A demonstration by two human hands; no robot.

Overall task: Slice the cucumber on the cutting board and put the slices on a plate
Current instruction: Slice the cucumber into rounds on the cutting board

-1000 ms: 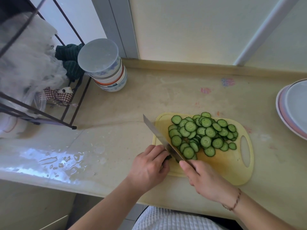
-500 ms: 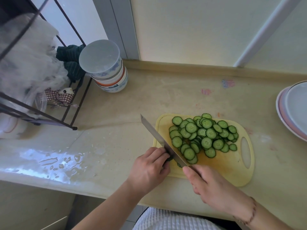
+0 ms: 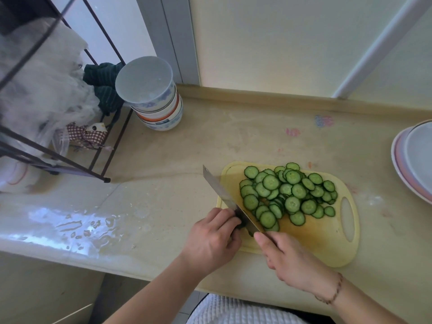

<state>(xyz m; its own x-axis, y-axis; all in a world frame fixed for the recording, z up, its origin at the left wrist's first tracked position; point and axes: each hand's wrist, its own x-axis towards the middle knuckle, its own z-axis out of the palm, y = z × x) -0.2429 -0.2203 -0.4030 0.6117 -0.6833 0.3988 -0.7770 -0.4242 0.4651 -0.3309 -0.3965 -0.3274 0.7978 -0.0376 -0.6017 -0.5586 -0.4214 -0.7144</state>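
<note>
On the yellow cutting board (image 3: 327,244) the left hand (image 3: 214,239) curls its grip round the dark cucumber stub (image 3: 240,222). The right hand (image 3: 289,260) grips the knife (image 3: 224,195) — blade aimed at eleven o'clock, against the stub. Slices (image 3: 287,195) are heaped at two o'clock from the stub; plates (image 3: 413,160) sit on the bench (image 3: 163,160) at the far right.

The beige counter (image 3: 177,160) carries a yellow cutting board (image 3: 327,244), stacked bowls (image 3: 159,108), plates (image 3: 413,160) and a wire rack (image 3: 70,160).
</note>
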